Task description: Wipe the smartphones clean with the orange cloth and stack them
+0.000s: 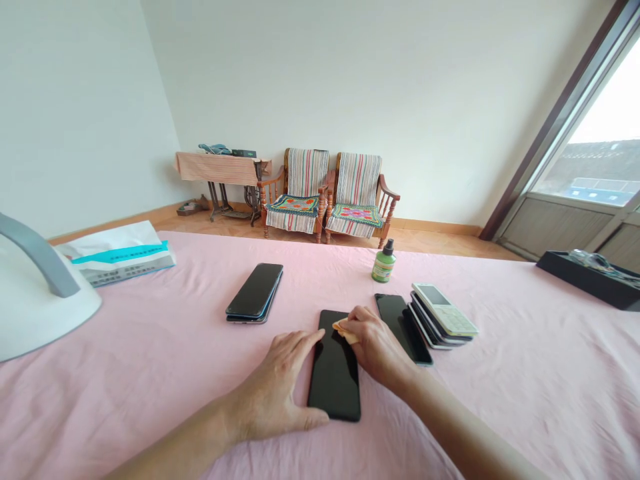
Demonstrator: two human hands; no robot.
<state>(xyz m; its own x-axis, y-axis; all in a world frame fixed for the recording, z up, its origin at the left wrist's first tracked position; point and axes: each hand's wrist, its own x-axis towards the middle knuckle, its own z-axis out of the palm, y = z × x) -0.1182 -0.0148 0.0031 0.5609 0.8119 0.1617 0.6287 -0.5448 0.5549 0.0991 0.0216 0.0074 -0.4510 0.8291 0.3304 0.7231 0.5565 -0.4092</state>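
Observation:
A black smartphone (334,377) lies flat on the pink cloth in front of me, its dark glass facing up. My left hand (280,383) holds its left side, with the thumb at the bottom edge and a fingertip at the upper left edge. In my right hand (373,337) is a small bunched yellow cloth (347,331), pressed on the upper part of the screen. Just right of it lies another dark phone (400,320), partly covered by my right hand. Beside that is a stack of several phones with a white keypad phone (444,310) on top.
A small pile of phones (256,291) lies to the left. Beyond my hands stands a green spray bottle (383,265). A tissue pack (125,253) and a white object with a grey handle (45,300) are far left. A black box (585,280) with cables sits far right.

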